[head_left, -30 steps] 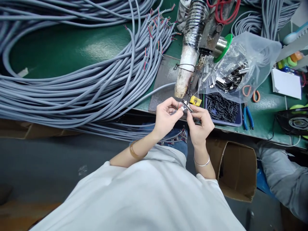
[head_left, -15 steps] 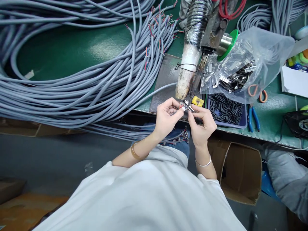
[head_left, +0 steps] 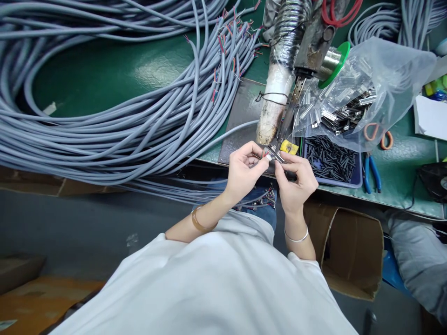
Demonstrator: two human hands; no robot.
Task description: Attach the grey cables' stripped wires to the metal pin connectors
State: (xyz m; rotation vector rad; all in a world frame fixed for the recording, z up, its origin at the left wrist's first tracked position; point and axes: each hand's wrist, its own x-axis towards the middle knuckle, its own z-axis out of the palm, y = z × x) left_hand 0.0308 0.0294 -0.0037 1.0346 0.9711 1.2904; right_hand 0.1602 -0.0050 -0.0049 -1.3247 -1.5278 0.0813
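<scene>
At the front edge of the green bench (head_left: 153, 74), the left hand (head_left: 246, 170) pinched thin coloured wires (head_left: 267, 152) between thumb and forefinger; the right hand (head_left: 296, 179) — thumb and fingers nearly together — gripped a small silver-and-black metal connector (head_left: 278, 155) near a yellow block (head_left: 290, 146).

The connector (head_left: 277, 153) pinched in my right hand (head_left: 296, 179) is too small for me to make out its contacts, and my fingertips cover one end. My left hand (head_left: 244, 170) hides where the thin wires (head_left: 267, 152) lead. Whether the soldering iron (head_left: 289, 109) touches the connector, I can't tell. The grey cables (head_left: 139, 135) run off past the left edge, the foil-wrapped duct (head_left: 288, 37) past the top, another person's clothing (head_left: 417, 260) past the right.
</scene>
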